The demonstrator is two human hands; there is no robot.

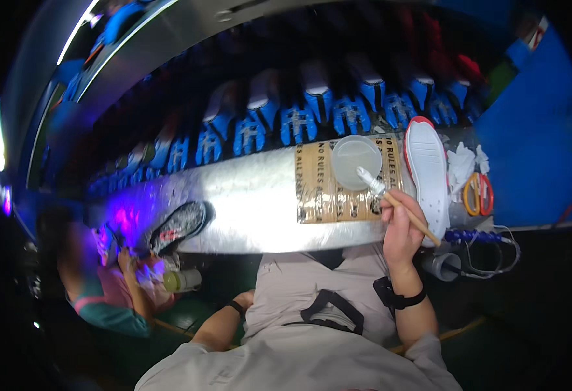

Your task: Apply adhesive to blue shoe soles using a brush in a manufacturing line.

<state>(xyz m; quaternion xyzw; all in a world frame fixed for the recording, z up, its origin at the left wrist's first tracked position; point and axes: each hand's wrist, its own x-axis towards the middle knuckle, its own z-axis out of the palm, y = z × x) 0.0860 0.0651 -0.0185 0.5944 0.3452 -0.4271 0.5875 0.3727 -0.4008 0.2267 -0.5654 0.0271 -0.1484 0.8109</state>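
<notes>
Our right hand (402,220) grasps a white-tipped wooden brush (375,184), a red-edged white shoe sole (428,159) stretching away just rightward.

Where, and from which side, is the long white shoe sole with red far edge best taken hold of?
Probably by both long edges near the middle, from above: the white sole lies lengthwise, looks narrow enough to span, and the wooden-handled brush in the right hand overlaps its near part.
</notes>
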